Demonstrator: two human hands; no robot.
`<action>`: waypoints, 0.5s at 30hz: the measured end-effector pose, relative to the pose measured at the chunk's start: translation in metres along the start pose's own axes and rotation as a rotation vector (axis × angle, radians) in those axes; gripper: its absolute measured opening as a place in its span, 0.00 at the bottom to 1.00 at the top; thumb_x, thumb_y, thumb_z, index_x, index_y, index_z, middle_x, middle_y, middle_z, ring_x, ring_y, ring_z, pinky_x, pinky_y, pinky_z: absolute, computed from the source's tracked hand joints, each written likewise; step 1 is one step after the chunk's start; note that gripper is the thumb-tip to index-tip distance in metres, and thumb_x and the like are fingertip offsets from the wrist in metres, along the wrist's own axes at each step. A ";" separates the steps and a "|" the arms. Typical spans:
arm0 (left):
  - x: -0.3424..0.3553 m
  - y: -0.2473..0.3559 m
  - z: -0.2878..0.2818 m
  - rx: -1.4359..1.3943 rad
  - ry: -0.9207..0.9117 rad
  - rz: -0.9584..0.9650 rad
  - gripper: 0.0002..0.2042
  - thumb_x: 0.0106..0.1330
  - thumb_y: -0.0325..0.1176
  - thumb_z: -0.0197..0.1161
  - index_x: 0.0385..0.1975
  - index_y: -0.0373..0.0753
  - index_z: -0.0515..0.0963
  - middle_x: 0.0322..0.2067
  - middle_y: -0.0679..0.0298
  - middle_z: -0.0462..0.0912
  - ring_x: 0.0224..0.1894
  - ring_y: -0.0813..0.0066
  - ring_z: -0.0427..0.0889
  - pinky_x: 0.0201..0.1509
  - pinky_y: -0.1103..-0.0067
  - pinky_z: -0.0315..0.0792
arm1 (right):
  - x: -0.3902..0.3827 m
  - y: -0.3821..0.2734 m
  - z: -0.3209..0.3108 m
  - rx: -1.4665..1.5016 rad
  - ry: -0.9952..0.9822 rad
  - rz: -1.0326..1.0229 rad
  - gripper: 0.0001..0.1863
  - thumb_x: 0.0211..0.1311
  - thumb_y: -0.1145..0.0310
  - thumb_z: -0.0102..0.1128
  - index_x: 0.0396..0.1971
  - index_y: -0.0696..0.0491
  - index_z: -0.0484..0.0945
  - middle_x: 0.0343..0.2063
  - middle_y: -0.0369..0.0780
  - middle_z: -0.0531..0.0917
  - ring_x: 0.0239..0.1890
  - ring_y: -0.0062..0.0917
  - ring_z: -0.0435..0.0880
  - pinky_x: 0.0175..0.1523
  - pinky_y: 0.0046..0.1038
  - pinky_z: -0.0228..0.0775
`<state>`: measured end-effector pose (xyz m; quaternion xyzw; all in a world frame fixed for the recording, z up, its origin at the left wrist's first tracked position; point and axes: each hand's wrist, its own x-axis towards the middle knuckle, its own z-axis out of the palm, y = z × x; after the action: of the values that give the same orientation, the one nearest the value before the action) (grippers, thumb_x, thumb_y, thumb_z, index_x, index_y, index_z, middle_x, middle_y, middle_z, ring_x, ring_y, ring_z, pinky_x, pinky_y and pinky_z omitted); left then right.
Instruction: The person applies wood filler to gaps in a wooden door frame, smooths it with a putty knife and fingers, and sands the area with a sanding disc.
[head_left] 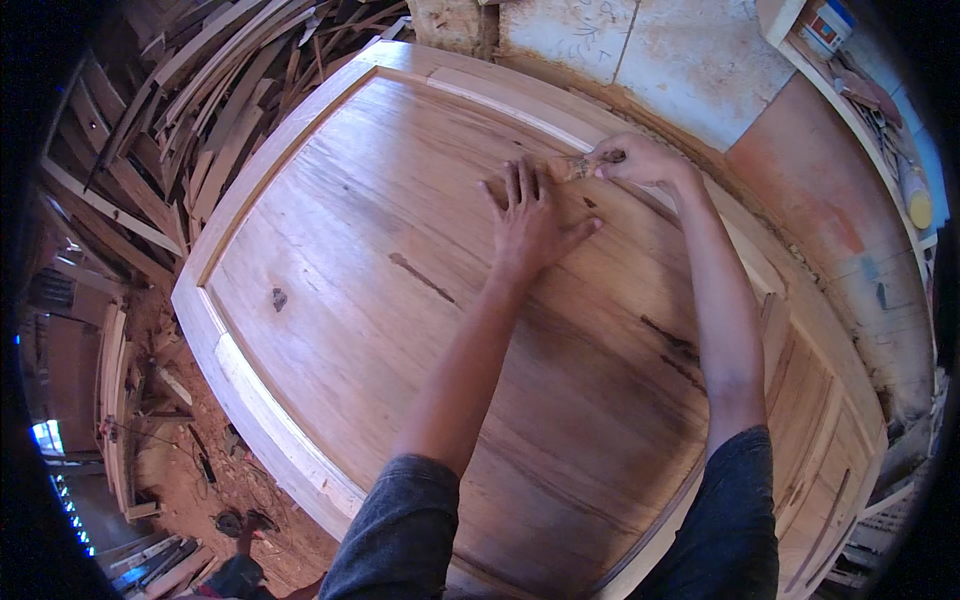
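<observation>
A large wooden door panel (350,210), with a raised frame around its recessed middle, lies in front of me. My left hand (530,225) rests flat on the wood near its far side, fingers spread, nothing held. Just to the right, my right hand (645,165) is closed on a small brownish flat piece (575,167) with a dark lump by the fingers; its exact kind is unclear. The piece's left end is beside my left fingertips, low over the panel by the far frame rail. Dark filled-looking marks (422,278) and a knot (279,299) show in the wood.
Scrap wood strips (225,120) are heaped at the far left. Along the right, a shelf (880,130) holds a white-and-blue container (826,28) and tools. Sawdust covers the floor (185,480) at lower left, where part of a person (240,575) shows at the edge.
</observation>
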<state>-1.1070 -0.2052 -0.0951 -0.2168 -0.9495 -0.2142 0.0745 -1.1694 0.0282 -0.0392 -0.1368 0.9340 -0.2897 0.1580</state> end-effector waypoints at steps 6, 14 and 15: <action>0.001 0.003 0.000 -0.023 -0.005 -0.013 0.60 0.52 0.77 0.55 0.71 0.27 0.52 0.71 0.38 0.51 0.76 0.42 0.42 0.73 0.42 0.30 | 0.002 0.020 0.008 0.029 0.084 -0.074 0.18 0.59 0.62 0.67 0.47 0.53 0.83 0.41 0.43 0.87 0.45 0.30 0.83 0.54 0.31 0.72; 0.001 0.004 -0.001 -0.020 0.002 -0.005 0.59 0.53 0.77 0.54 0.70 0.24 0.54 0.72 0.41 0.53 0.77 0.48 0.42 0.74 0.42 0.30 | 0.002 0.010 0.006 -0.017 0.024 -0.020 0.19 0.61 0.60 0.68 0.50 0.52 0.83 0.45 0.43 0.86 0.49 0.30 0.82 0.57 0.32 0.70; 0.001 0.002 0.001 -0.013 0.008 -0.004 0.60 0.53 0.77 0.53 0.70 0.24 0.54 0.72 0.40 0.53 0.77 0.48 0.42 0.74 0.42 0.30 | 0.002 0.006 0.008 0.005 0.034 0.009 0.19 0.61 0.62 0.68 0.51 0.53 0.82 0.45 0.42 0.86 0.50 0.29 0.81 0.58 0.31 0.69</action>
<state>-1.1067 -0.2026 -0.0949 -0.2143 -0.9482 -0.2214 0.0766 -1.1688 0.0283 -0.0496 -0.1272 0.9364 -0.2936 0.1440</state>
